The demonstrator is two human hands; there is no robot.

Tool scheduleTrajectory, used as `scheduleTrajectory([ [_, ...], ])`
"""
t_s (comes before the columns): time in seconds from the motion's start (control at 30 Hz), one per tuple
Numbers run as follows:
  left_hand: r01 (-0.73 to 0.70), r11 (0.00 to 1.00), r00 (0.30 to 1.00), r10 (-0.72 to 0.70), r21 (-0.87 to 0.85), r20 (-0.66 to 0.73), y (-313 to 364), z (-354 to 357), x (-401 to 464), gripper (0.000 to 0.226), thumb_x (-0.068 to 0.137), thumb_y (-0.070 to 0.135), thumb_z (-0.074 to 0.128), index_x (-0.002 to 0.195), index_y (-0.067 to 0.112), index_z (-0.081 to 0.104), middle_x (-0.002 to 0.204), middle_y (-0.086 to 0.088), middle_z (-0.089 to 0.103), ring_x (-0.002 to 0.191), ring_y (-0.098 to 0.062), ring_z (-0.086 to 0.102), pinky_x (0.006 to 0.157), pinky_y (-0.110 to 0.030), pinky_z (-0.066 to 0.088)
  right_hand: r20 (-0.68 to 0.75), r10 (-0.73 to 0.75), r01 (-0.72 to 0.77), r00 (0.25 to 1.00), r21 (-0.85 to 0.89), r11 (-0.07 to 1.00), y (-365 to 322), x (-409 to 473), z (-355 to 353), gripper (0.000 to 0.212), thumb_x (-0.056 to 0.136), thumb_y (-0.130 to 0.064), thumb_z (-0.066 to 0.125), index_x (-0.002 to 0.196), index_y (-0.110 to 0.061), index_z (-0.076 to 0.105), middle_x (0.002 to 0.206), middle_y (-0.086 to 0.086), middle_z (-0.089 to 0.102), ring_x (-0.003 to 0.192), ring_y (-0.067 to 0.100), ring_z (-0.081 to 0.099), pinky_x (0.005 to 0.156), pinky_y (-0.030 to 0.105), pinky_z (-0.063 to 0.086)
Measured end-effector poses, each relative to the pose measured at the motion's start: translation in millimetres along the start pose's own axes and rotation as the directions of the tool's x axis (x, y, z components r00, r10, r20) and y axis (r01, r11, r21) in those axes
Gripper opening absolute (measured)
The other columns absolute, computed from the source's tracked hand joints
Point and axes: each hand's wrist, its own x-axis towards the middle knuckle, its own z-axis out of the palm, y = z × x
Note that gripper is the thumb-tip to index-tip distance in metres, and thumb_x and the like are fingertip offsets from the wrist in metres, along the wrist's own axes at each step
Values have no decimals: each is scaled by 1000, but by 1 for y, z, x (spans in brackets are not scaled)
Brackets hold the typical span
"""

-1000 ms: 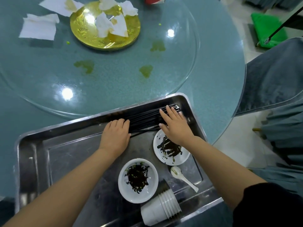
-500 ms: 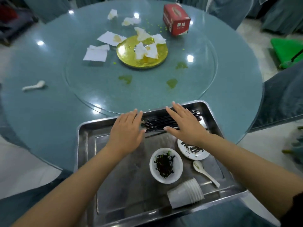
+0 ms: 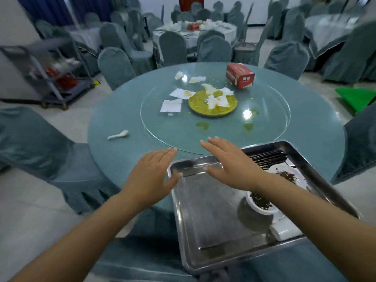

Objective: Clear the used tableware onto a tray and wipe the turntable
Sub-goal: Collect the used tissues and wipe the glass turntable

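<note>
Both hands, left (image 3: 151, 176) and right (image 3: 232, 165), hover flat, fingers straight, holding nothing, over the tray's (image 3: 203, 259) far edge at the tabletop's (image 3: 114, 127) near edge. Chopsticks (image 3: 268, 158) and bowl (image 3: 261, 203) lie stowed; a spoon (image 3: 118, 135) waits at the left edge, probably next.

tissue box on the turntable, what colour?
Red, with white print on its faces. The tissue box shows clearly in the head view, at the turntable's far right.
</note>
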Motion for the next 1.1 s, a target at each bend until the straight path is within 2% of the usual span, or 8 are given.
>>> scheduleTrajectory([
  [0.2,29,999,1000,-29,-21,-10,-40,-47,-67,67,83,52,44,128,4,56,122,-11,64,107,-30,63,93,-48,47,-61,-45,46,997,7,999,-92,-9,7,68,92,-43,56,149,-24,25,157,5,23,146,21,15,116,25,5],
  [0.3,69,998,998,-69,-8,-2,-57,-62,-85,72,82,57,39,133,9,52,127,-8,61,114,-28,59,98,-45,44,-33,-53,53,998,3,999,-116,-8,3,68,94,-44,53,150,-27,20,159,1,16,147,17,9,117,25,4],
  [0.47,136,990,990,-137,-20,-28,-77,-76,-93,75,82,61,37,140,13,46,139,-4,52,127,-24,49,106,-38,34,6,-104,104,995,-38,994,-132,10,-8,69,94,-45,52,151,-28,16,159,0,12,147,16,4,118,28,4],
  [0.57,158,987,986,-159,-22,-50,-88,-77,-92,70,83,58,41,136,12,50,135,-4,55,123,-23,52,102,-33,36,6,-118,119,993,-56,991,-134,26,-11,70,94,-46,51,151,-29,14,159,0,12,147,16,3,118,28,5],
  [0.7,189,980,978,-194,-60,-81,-106,-77,-86,68,84,56,43,136,12,51,134,-4,56,123,-23,53,102,-34,38,32,-125,127,992,-68,990,-135,51,-11,71,94,-48,49,151,-31,12,160,-2,10,147,15,3,119,30,6],
  [0.83,231,970,971,-235,-80,-50,-138,-71,-78,64,88,49,54,142,16,43,142,0,48,130,-19,44,106,-32,34,53,-100,103,994,-74,992,-143,80,-4,71,93,-48,50,152,-31,12,160,-1,10,147,16,6,117,28,6],
  [0.97,259,964,966,-259,-64,2,-185,-61,-68,66,91,51,53,145,18,37,147,1,42,134,-18,40,108,-31,32,57,-61,66,997,-85,994,-160,121,13,72,93,-48,50,152,-30,12,160,0,10,147,17,8,118,29,8],
  [1.1,195,980,979,-192,-29,68,-250,-58,-55,65,92,51,50,147,22,30,150,6,36,135,-16,35,109,-29,28,39,12,-8,999,-100,995,-189,166,37,72,94,-48,49,152,-29,12,160,0,9,147,17,8,117,29,9],
])
